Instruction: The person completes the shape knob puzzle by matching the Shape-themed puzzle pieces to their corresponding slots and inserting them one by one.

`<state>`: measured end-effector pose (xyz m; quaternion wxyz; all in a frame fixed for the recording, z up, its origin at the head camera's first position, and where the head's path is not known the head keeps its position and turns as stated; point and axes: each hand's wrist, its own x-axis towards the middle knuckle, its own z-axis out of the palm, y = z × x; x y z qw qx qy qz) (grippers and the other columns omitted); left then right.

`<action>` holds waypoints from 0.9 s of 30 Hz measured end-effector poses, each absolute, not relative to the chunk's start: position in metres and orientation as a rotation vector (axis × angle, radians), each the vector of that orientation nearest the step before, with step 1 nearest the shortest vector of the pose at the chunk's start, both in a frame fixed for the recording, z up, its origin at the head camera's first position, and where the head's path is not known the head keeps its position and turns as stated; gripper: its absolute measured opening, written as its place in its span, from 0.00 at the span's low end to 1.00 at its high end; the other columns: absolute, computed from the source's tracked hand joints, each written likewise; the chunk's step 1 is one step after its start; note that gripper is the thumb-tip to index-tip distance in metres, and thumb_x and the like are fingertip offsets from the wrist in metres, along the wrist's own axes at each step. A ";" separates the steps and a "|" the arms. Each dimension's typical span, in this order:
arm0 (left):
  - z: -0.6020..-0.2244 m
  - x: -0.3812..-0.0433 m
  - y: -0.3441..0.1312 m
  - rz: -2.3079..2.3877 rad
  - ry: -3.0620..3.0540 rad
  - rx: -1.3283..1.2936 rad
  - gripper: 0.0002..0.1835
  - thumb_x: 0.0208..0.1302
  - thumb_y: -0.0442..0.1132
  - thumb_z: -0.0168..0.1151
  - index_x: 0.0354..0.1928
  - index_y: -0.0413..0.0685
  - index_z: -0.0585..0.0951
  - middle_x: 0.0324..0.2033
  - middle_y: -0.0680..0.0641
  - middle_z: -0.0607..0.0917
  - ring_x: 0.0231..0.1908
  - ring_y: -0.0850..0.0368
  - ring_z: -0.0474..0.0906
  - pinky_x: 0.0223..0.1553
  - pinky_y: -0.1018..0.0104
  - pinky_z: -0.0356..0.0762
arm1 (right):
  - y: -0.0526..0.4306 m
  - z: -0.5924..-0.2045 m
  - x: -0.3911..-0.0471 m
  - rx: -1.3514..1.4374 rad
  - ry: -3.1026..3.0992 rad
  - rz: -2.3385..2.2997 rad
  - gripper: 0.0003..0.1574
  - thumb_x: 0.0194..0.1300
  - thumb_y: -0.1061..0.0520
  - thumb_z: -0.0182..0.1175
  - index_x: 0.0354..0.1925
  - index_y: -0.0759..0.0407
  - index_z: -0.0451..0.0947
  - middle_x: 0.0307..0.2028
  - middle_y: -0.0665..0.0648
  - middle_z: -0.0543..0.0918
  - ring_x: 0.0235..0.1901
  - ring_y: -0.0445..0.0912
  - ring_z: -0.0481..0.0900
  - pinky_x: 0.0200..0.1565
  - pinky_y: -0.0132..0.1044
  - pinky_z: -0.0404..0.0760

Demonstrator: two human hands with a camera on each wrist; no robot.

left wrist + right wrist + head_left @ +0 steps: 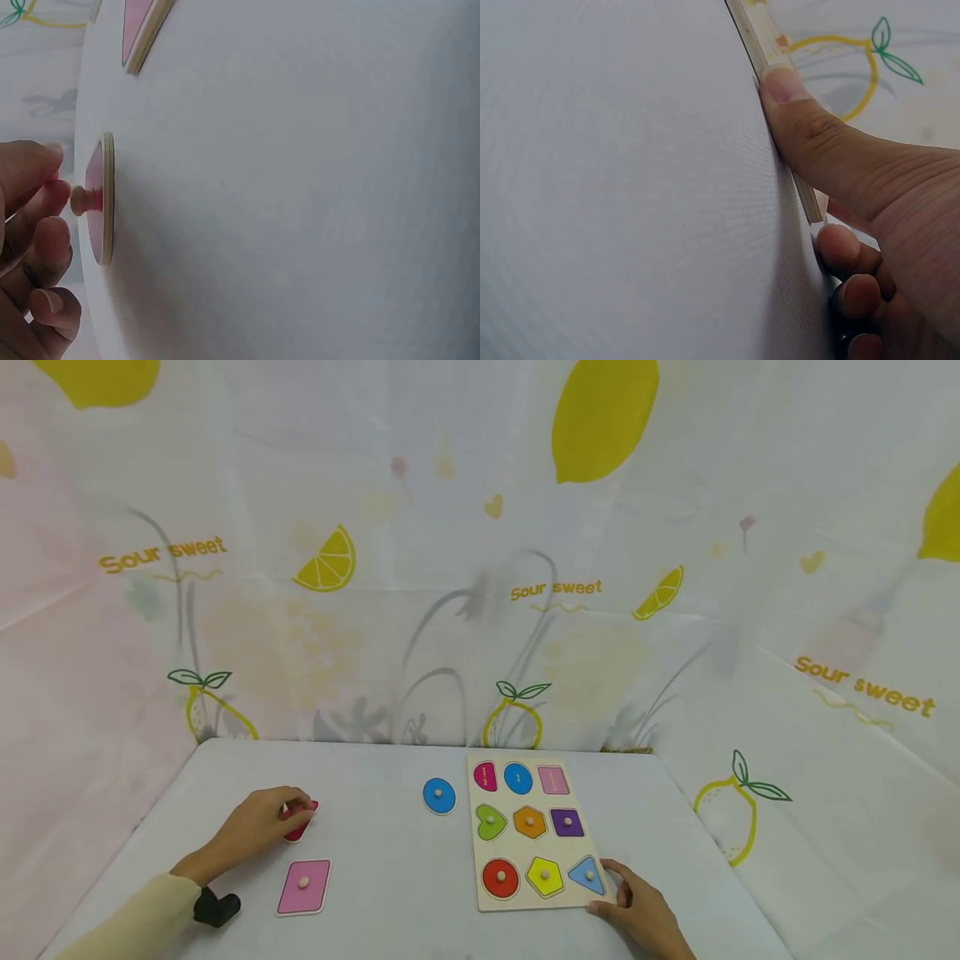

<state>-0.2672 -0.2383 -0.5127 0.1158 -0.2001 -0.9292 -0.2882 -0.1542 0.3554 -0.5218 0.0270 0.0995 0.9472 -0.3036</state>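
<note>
My left hand (262,820) is over a dark pink-red puzzle piece (297,828), which it partly covers. In the left wrist view that piece lies flat, and my fingertips are beside its wooden knob (79,200) without closing round it. Nearer me lies a pink square piece (303,888) with a knob. My right hand (642,910) holds the near right corner of a wooden puzzle board (517,893), thumb at the near edge and fingers at the side. In the right wrist view the thumb presses the board's edge (808,196).
A blue oval piece (439,796) lies left of the board. Three spaces in the board's far row show printed shapes without knobs; several knobbed pieces, such as the red circle (500,879), sit in the nearer rows. A lemon-print curtain (420,635) hangs behind the white table (390,877).
</note>
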 end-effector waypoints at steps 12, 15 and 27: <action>-0.520 -0.267 -0.256 -0.850 -2.763 -0.599 0.07 0.63 0.43 0.74 0.39 0.51 0.87 0.24 0.63 0.75 0.25 0.70 0.68 0.27 0.69 0.69 | 0.355 -0.523 -0.154 0.300 2.927 -0.950 0.55 0.45 0.34 0.81 0.66 0.57 0.76 0.25 0.51 0.68 0.26 0.44 0.66 0.27 0.34 0.60; -0.520 -0.267 -0.259 -0.854 -2.766 -0.597 0.07 0.63 0.44 0.74 0.39 0.52 0.87 0.25 0.63 0.75 0.26 0.70 0.68 0.28 0.69 0.69 | 0.355 -0.523 -0.154 0.304 2.929 -0.941 0.54 0.46 0.35 0.81 0.66 0.57 0.76 0.25 0.51 0.68 0.26 0.44 0.66 0.28 0.34 0.60; -0.519 -0.266 -0.260 -0.859 -2.772 -0.603 0.06 0.64 0.43 0.73 0.39 0.52 0.87 0.25 0.63 0.75 0.26 0.69 0.67 0.28 0.69 0.68 | 0.357 -0.524 -0.155 0.305 2.935 -0.925 0.53 0.47 0.36 0.81 0.66 0.57 0.76 0.25 0.51 0.68 0.26 0.44 0.65 0.27 0.34 0.60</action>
